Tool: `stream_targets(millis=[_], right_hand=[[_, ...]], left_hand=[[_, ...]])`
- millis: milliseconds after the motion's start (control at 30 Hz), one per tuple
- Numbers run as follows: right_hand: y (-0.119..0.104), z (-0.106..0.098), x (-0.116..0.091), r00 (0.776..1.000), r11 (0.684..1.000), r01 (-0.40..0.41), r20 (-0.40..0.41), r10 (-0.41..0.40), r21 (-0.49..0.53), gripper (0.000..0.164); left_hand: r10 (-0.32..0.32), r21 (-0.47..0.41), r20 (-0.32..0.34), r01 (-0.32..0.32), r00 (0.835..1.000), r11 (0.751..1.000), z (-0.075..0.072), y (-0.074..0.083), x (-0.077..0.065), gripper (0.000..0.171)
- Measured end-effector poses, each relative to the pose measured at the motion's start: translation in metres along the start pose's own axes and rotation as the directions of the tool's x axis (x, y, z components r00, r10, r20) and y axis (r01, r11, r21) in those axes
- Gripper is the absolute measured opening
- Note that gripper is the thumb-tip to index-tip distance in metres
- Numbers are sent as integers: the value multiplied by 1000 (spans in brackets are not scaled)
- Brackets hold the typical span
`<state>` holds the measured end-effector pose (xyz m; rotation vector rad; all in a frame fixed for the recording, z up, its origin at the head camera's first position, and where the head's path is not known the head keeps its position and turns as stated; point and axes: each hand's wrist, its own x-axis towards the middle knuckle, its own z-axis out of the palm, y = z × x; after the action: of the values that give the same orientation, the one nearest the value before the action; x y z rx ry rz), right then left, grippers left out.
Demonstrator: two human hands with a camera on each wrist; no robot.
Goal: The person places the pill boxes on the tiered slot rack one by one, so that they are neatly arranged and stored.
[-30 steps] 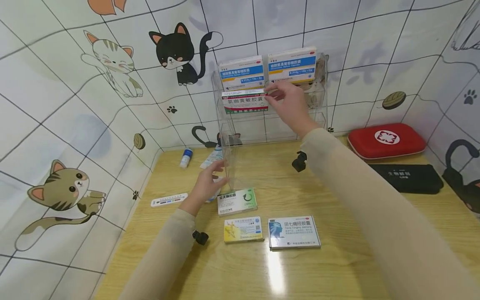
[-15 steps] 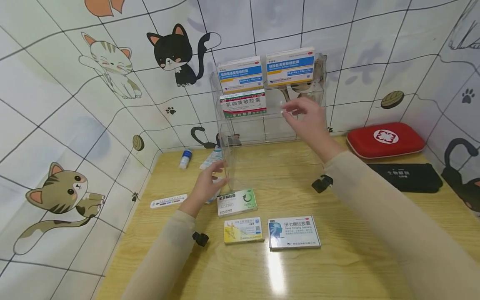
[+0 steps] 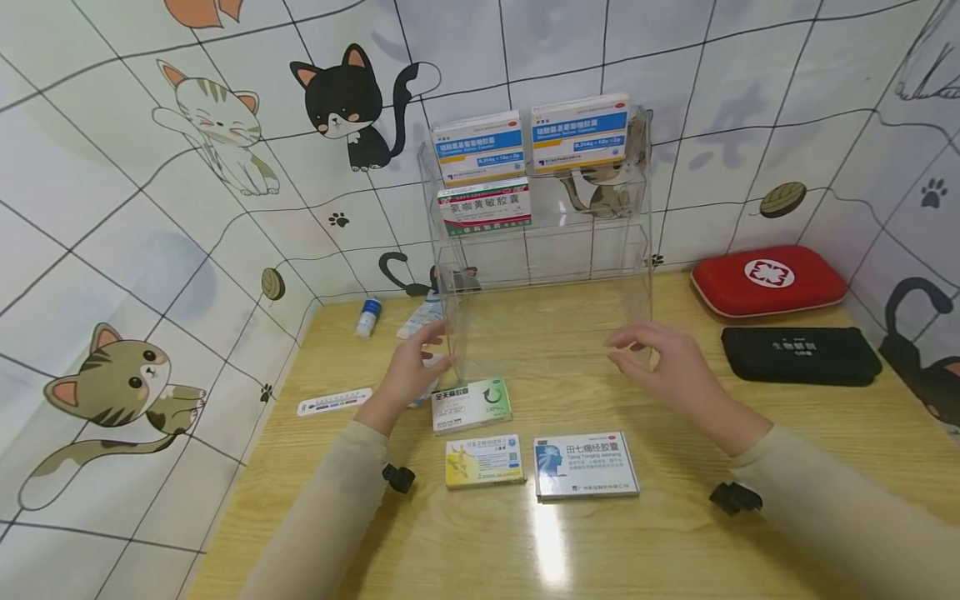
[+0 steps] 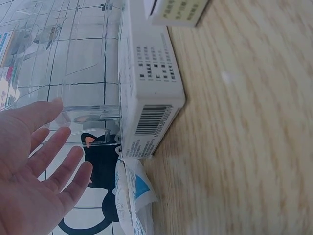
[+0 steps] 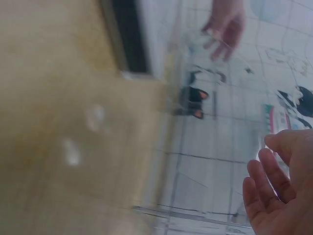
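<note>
Nearest, a yellow-and-white cardboard box [image 3: 484, 462] and a wider white cardboard box with a blue printed head [image 3: 586, 466] are laid side by side on the pale wood-grain worktop [image 3: 660, 550]. Just beyond, a white cardboard box with green corners [image 3: 471, 407] is laid flat; these three are judged left to be shelved. In the left hand [image 3: 408, 367], a wide grip is presented, thumb and fingers parted beside the clear plastic tiered rack [image 3: 636, 254]; whether the plastic is touched cannot be told for certain. In the right hand [image 3: 660, 358], a narrower grip is formed by loosely bent fingers, with nothing held. Farther back, a white box banded in red and green [image 3: 485, 207] is seated on the second tier. Above it, a blue-and-white box with a yellow-orange stripe [image 3: 478, 152] and its match [image 3: 579, 135] are stood on the top tier; about half the work is judged done.
</note>
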<state>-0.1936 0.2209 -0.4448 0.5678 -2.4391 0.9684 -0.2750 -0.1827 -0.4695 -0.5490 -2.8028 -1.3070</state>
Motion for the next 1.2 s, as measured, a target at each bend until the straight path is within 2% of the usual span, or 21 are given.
stream_targets(millis=[100,233,400,567,700,900,1033,1200], right_hand=[[-1,4,-22,997,999,36,73,-34,-23,25],[-3,5,-44,980,1000,-7,200,8,-5,28],[-5,5,-61,939,995,-97,333,87,12,29],[-5,3,-74,895,990,-138,426,131,-13,40],[-8,1,-83,874,987,-154,460,156,-41,48],[-8,0,-90,864,988,-139,480,153,-65,61],[-8,0,-92,857,991,-123,497,136,-59,59],[-13,-1,-93,855,987,-158,497,150,-26,52]], left_hand=[[-4,-5,-1,4,1000,1000,0,1,0,63],[-1,0,-1,1,1000,1000,1,0,0,63],[2,11,7,-2,1000,1000,0,0,0,62],[-14,8,11,14,1000,1000,-2,1,1,61],[-27,22,18,27,999,999,-3,3,1,59],[-19,34,15,19,1000,999,-3,5,0,58],[-14,36,7,14,1000,999,-1,5,-1,59],[-9,43,1,9,1000,999,-1,5,0,60]])
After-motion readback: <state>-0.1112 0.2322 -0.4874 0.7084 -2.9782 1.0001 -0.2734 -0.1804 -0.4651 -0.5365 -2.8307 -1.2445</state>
